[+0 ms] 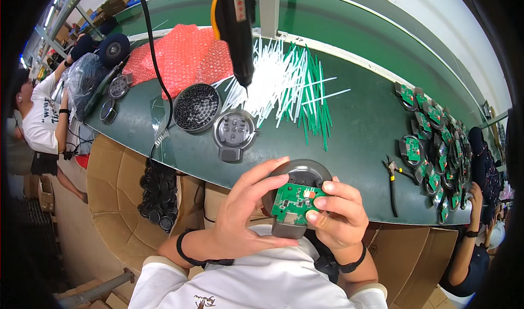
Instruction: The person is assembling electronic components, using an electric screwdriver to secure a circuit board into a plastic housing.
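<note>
Close to my body, at the table's near edge, a dark grey round plastic housing (302,168) is held up in my left hand (240,208), with the fingers around its left side and the thumb below. A green circuit board (293,201) sits against the housing's lower part, above its rectangular end. My right hand (343,213) pinches the board's right edge between thumb and fingers, next to a small white and orange connector. Part of the housing is hidden behind the board and fingers. Farther off, a similar grey housing (234,129) lies on the table.
A power screwdriver (236,30) hangs overhead. Behind lie a round tub of black screws (196,106), white and green strips (319,115) and red bubble wrap (185,49). Pliers (393,186) and piled housings with boards (431,145) are right. Cardboard boxes (112,183) stand below; people work both sides.
</note>
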A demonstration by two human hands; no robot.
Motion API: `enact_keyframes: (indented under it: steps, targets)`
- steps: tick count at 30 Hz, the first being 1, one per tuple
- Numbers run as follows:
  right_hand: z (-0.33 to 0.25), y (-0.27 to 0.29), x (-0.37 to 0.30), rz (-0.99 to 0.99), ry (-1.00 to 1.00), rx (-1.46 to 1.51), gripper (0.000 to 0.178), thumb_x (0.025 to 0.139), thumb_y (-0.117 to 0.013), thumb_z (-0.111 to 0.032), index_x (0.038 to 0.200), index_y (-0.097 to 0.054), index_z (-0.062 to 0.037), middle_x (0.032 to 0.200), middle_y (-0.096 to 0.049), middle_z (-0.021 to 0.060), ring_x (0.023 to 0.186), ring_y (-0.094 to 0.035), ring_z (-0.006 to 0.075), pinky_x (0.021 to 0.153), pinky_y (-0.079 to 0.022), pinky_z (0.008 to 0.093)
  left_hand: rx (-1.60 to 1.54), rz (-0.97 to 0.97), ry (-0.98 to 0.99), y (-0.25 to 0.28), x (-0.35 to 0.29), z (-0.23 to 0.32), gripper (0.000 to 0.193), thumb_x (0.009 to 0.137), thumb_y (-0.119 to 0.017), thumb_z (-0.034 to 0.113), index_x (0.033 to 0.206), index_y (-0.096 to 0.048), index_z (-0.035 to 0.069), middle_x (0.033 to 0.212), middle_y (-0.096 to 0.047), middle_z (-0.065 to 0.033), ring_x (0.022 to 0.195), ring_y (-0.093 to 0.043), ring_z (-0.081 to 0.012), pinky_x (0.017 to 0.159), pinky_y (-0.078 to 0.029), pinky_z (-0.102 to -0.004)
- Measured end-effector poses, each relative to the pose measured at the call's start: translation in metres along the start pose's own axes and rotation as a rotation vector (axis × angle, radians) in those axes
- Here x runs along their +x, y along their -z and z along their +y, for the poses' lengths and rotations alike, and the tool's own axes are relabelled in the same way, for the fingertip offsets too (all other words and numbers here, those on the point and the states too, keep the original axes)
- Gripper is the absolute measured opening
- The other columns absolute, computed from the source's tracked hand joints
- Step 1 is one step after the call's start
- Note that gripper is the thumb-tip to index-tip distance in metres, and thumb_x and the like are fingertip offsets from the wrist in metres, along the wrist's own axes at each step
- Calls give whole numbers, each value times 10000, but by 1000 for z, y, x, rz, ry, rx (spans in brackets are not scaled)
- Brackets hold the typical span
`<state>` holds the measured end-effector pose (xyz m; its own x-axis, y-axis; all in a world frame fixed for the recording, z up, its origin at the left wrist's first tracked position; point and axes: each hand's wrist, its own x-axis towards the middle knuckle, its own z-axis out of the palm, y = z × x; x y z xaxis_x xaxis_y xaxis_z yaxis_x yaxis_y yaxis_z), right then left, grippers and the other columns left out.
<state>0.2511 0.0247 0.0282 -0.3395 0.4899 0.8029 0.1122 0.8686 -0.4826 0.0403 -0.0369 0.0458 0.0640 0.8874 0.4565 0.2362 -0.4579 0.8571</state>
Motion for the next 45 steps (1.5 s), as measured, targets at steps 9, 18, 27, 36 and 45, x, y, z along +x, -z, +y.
enact_keyframes:
  steps: [9,18,27,36,45]
  targets:
    - [-3,-1,0,51,-26,78,188,758,-849,57,876,-785,-74,1151,-631,100,1192,-660,320,1043,-584,445,-25,-9,23,1,-5,0,1008,658,-1019,258,1490,-501,28,1583,-442,-247,1414,-506,-354,1067,-513,-383]
    - [-21,8,14,66,-488,258,350,815,-742,100,1158,-696,49,1219,-575,191,1086,-668,271,877,-623,345,-197,57,31,-6,-7,-4,999,680,-1011,239,1497,-490,-3,1583,-418,-273,1436,-487,-358,1151,-458,-413]
    - [-18,8,13,81,-551,459,260,880,-725,99,1135,-674,83,1225,-565,193,1028,-674,199,784,-639,270,-116,-22,98,0,-8,3,1007,680,-1011,217,1506,-480,-4,1593,-404,-254,1444,-482,-343,1151,-468,-407]
    - [-8,3,5,66,-579,528,205,899,-739,90,1096,-684,66,1186,-613,178,947,-680,157,719,-592,239,-197,-4,92,-2,-9,6,1012,670,-1008,195,1508,-472,11,1605,-363,-238,1456,-462,-338,1101,-567,-415]
    - [-7,-4,2,67,-515,509,269,928,-720,74,1172,-612,47,1204,-599,185,971,-645,165,753,-560,258,-52,-51,72,3,-6,7,1003,703,-989,179,1533,-446,28,1617,-343,-235,1461,-453,-343,1066,-592,-422]
